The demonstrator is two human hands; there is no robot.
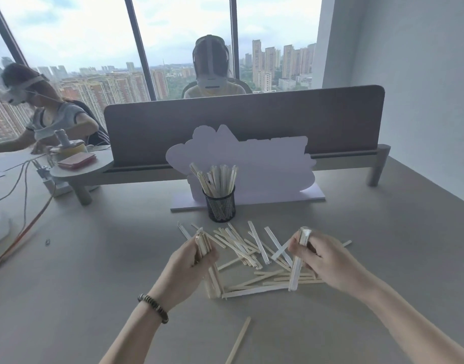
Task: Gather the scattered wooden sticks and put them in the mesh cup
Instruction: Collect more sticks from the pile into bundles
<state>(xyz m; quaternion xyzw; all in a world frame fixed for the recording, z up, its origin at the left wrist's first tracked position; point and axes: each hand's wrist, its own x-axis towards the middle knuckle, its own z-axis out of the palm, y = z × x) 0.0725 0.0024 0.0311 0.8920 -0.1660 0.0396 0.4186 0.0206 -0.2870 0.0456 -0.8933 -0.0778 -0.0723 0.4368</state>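
Two hands, each gripping a bundle of wooden sticks over the grey table [94, 271].

One stray stick [238, 340] lies nearest; beyond it the left hand [191, 261] and right hand [315, 258] each have fingers curled tight around an upright bundle, ends on the table, flanking the scattered wooden sticks [252, 248]. Farther back stands the black mesh cup [220, 206], already holding sticks.
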